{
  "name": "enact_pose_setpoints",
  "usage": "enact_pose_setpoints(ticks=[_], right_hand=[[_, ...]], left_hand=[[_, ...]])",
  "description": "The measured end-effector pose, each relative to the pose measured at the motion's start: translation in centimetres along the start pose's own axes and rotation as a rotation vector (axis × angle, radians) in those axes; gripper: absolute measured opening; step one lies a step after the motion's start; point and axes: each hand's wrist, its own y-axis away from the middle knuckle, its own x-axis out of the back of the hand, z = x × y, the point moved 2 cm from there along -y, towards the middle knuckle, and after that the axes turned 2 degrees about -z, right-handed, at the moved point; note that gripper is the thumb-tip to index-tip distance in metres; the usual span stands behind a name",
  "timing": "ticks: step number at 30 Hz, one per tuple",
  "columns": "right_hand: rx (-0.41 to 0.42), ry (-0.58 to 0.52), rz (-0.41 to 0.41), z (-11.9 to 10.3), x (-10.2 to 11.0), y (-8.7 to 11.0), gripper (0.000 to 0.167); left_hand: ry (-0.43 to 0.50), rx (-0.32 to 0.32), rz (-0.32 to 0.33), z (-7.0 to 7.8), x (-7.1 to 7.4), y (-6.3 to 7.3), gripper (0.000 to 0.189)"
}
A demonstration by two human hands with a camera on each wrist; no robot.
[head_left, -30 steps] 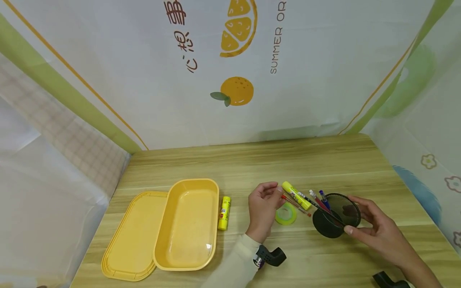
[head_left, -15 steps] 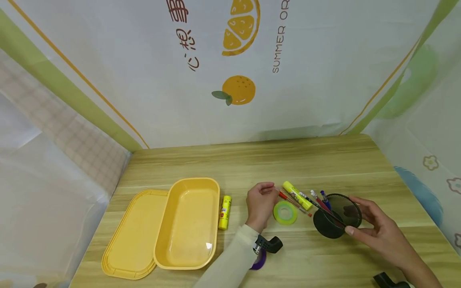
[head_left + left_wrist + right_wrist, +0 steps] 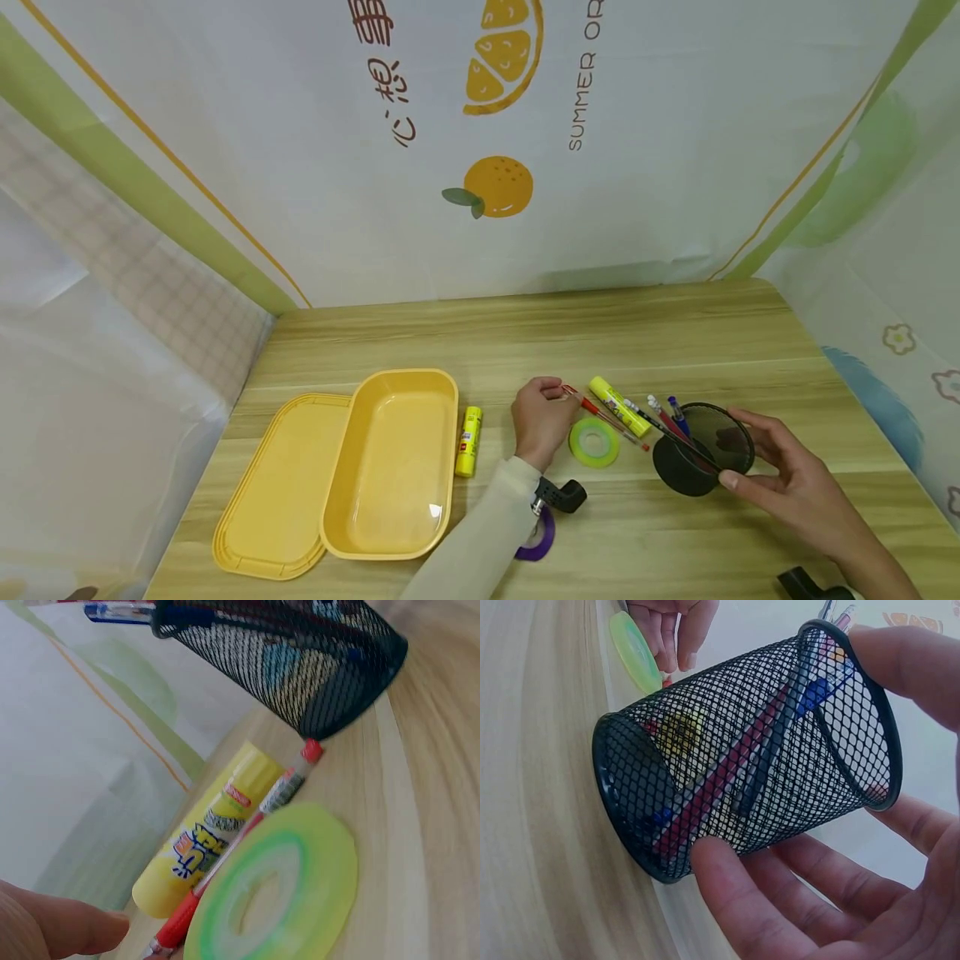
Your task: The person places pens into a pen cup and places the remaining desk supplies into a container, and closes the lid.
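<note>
While the right hand (image 3: 787, 479) grips the tilted black mesh cup (image 3: 697, 712) towards the right edge of the wooden table (image 3: 637, 542), the left hand (image 3: 542, 419) is at the end of the red pen (image 3: 229, 852) farther from the cup; whether it pinches cannot be determined. Recommended: keep the cup steady and bring the pen clear of the green tape ring (image 3: 322, 855) and yellow glue stick (image 3: 206, 836) flanking it. The right wrist view shows, through the mesh, a dark red pencil (image 3: 724, 769) reaching towards the base; only the head view shows the yellow box (image 3: 401, 450), nearer the left edge.

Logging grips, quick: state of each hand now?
Left hand: at the red pen; grip cannot be told.
Right hand: holding the black mesh pen cup.
</note>
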Motion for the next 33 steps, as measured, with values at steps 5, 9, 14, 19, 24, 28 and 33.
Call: enact_pose_setpoints(ticks=[5, 9, 14, 19, 24, 28, 33], right_hand=[[0.022, -0.013, 0.002, 0.1, 0.0, 0.0, 0.077], [0.039, -0.012, 0.005, 0.3, 0.0, -0.1, 0.078], [0.036, -0.011, 0.004, 0.4, -0.1, 0.0, 0.078], [0.037, -0.010, 0.006, 0.3, -0.1, 0.0, 0.078], [0.031, -0.001, 0.006, 0.2, 0.0, 0.0, 0.077], [0.014, 0.013, 0.009, 0.2, 0.0, 0.1, 0.077], [0.013, 0.019, 0.011, -0.1, 0.0, 0.1, 0.076]], left_hand=[[-0.114, -0.010, 0.004, 0.2, -0.2, -0.5, 0.038], [-0.200, -0.049, 0.005, 0.5, -0.5, -0.8, 0.043], [-0.313, -0.093, 0.034, 0.7, -1.0, -1.1, 0.048], [-0.370, -0.131, 0.047, 0.9, -1.3, -1.1, 0.040], [-0.374, -0.150, 0.043, 1.1, -1.3, -1.0, 0.026], [-0.362, -0.140, 0.029, 1.1, -1.2, -0.9, 0.019], [-0.351, -0.122, 0.031, 1.1, -1.1, -0.7, 0.023]])
